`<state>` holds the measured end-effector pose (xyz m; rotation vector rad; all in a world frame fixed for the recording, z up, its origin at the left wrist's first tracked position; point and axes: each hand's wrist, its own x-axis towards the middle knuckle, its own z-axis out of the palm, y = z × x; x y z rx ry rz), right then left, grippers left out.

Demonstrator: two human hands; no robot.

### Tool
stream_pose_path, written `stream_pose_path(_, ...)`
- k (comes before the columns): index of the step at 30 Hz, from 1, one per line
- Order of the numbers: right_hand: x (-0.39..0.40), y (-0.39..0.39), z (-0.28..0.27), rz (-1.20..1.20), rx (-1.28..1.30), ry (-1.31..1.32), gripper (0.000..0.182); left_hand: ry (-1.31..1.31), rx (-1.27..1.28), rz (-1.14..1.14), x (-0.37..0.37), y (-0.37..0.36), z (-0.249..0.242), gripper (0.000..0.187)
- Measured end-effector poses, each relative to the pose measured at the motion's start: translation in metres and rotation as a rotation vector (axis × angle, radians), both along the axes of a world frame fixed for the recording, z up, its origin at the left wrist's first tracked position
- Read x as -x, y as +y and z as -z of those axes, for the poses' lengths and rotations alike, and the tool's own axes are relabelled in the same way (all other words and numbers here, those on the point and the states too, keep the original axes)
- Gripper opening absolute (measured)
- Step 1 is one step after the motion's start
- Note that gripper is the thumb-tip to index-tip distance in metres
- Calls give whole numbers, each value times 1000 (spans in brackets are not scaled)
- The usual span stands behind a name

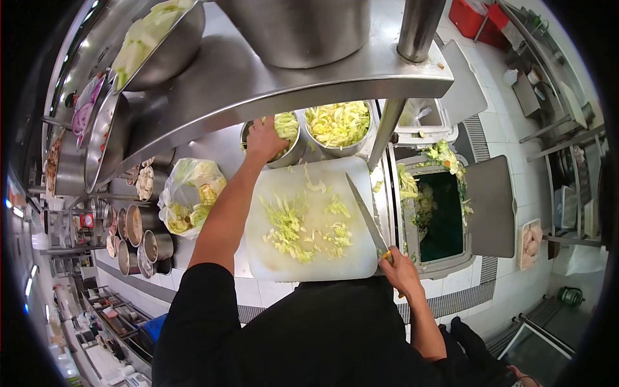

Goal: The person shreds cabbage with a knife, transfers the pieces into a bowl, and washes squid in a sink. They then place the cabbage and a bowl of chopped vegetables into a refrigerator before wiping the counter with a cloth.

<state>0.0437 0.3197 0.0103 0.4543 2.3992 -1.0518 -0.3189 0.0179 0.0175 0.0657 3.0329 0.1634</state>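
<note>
My left hand reaches into a round metal pot of chopped greens beyond the board; its fingertips are partly hidden among the greens. My right hand is closed around the yellowish handle of a large knife, whose blade lies along the right edge of the white cutting board. Shredded cabbage is scattered over the middle of the board. A second metal pot, full of shredded cabbage, stands to the right of the first.
A plastic bag of cabbage lies left of the board. A metal shelf with a large pot overhangs the pots. On the right is an open bin with cabbage leaves on its rim. Several metal pots stand at the left.
</note>
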Motion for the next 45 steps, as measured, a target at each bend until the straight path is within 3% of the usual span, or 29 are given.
stream_pose_path(4, 0, 1, -3, -25, 20, -74, 40, 45, -26, -15, -2, 4, 7, 83)
stream_pose_path(12, -15, -4, -4, -51, -68, 64, 36, -125, 93, -9, 6, -2, -19, 99)
stream_pose_path(16, -15, -4, -17, -87, -113, 134, 35, -133, -61, 63, 4, -21, -35, 113)
stream_pose_path(18, -10, -3, -21, -86, -163, 218, 35, -51, -28, 69, -2, -36, -42, 111)
stream_pose_path(20, -1, 1, -14, -132, -188, 271, 35, 236, -279, 214, -13, -58, -51, 93)
stream_pose_path(21, 7, 3, -11, -162, -226, 338, 34, 340, -385, 154, -41, -56, -70, 70)
stream_pose_path(23, 26, 2, -4, -204, -264, 404, 33, 199, -709, -87, -82, -74, -53, 57)
stream_pose_path(25, 47, -3, 5, -272, -351, 456, 31, 188, -828, -161, -136, -96, 6, 50)
stream_pose_path(27, 61, -18, 6, -306, -356, 478, 29, 320, -606, -32, -194, -107, 50, 48)
stream_pose_path(29, 69, -42, 6, -364, -360, 532, 25, 353, -562, -23, -227, -115, 85, 48)
stream_pose_path(34, 49, -72, 7, -545, -240, 440, 28, 274, -342, 40, -222, -112, 92, 56)
stream_pose_path(38, 9, -54, -12, -452, -215, 375, 36, 197, -311, 57, -204, -82, 89, 56)
stream_pose_path(40, -9, -41, -9, -179, -267, 400, 38, 182, -320, 290, -213, -60, 94, 53)
stream_pose_path(41, -17, -38, -10, -84, -299, 339, 40, 175, -327, 294, -221, -51, 95, 53)
stream_pose_path(43, -36, -39, 1, -34, -360, 351, 40, -54, -701, 476, -241, -38, 82, 48)
stream_pose_path(45, -53, -47, 6, 5, -417, 348, 40, -33, -851, 442, -260, -41, 64, 45)
